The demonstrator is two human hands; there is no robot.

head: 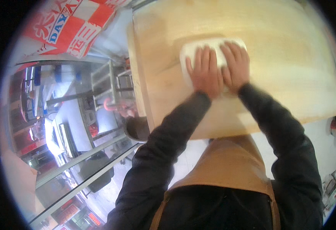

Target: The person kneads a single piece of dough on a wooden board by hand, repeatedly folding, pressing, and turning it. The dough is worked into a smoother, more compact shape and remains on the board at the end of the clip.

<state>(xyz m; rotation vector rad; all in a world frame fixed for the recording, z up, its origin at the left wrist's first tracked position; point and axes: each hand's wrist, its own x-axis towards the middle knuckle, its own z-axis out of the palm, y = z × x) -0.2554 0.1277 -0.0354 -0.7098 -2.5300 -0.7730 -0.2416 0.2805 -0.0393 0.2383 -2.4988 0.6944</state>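
Note:
A white, flat slab of dough [219, 59] with rounded corners lies on a large pale wooden worktop [288, 72]. My left hand [206, 73] rests palm down on its left and near part, the little finger spread away from the others. Beside it, my right hand [237, 67] presses on the right part with the fingers slightly bent. The two hands meet near the thumbs. Neither hand is closed around anything, and the palms hide much of the dough's near side.
A red and white printed bag [75, 28] bearing writing is at the upper left. Left of the worktop, a glass partition with a metal rail [84, 179] stands near a dark round container [136, 128]. A tan apron [225, 164] hangs close to the worktop's near edge.

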